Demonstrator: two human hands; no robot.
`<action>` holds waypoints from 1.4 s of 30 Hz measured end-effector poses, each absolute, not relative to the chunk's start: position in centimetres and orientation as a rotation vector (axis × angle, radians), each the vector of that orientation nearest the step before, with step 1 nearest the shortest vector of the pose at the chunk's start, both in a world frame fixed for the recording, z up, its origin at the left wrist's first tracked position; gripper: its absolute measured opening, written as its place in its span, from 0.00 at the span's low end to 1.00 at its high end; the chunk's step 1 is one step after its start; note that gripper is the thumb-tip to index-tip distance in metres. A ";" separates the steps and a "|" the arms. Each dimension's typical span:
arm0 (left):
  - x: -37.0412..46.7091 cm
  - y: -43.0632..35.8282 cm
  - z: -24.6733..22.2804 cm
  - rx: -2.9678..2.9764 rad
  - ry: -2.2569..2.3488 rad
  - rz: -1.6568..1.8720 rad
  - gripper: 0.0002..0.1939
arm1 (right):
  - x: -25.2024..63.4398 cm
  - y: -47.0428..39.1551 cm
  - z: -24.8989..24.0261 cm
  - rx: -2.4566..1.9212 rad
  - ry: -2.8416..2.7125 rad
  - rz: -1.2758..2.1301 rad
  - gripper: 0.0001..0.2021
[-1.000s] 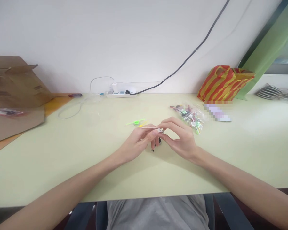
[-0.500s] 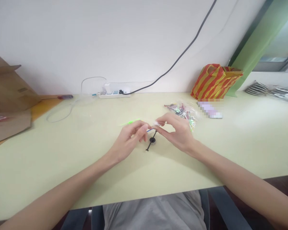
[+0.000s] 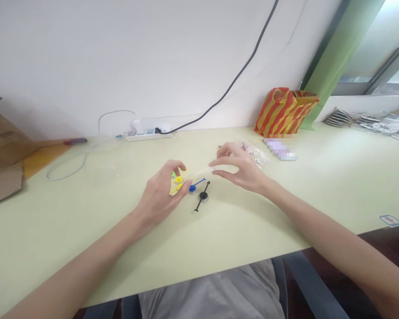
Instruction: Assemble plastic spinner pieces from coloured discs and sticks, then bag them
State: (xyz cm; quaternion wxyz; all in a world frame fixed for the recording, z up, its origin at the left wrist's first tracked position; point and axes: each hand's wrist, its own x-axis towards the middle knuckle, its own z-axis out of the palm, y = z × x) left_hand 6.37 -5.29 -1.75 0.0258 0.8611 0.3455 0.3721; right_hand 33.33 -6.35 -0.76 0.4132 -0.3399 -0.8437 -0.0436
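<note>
Small arrow spinners lie in a row between and beneath my hands. The black arrow spinner [image 3: 203, 196] is nearest to me, its clear round base partly showing. Just left of it is a blue arrow spinner [image 3: 192, 189], near my left thumb. Yellow arrow spinners [image 3: 178, 180] and a bit of green [image 3: 173, 174] show behind the left fingers, partly covered. My left hand [image 3: 159, 190] has thumb and fingers apart, with nothing between them. Above the blue arrow, my right hand [image 3: 244, 170] pinches a small whitish translucent piece [image 3: 212, 169]; its shape is blurred.
Behind my right hand lies a clear bag of colourful small parts [image 3: 254, 155], with a pale purple packet [image 3: 279, 149] beside it. A striped red-yellow bag [image 3: 282, 113] stands by the wall. Further left are a power strip [image 3: 148, 136] and a cardboard box [image 3: 6, 137].
My left hand has opened and drawn left, away from my right. The blue spinner, formerly between the hands, now lies beside the black one. My view has shifted slightly right.
</note>
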 end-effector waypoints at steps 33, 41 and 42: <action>7.1 -6.5 -2.0 2.967 0.362 1.310 0.10 | 31.8 -9.3 1.5 -0.864 -2.296 0.786 0.08; 6.8 -6.1 -1.5 2.934 0.441 1.231 0.09 | 33.3 -8.7 1.8 -0.968 -2.428 0.780 0.06; 6.6 -5.9 -1.5 2.921 0.474 1.228 0.10 | 33.6 -8.6 1.7 -1.003 -2.470 0.775 0.06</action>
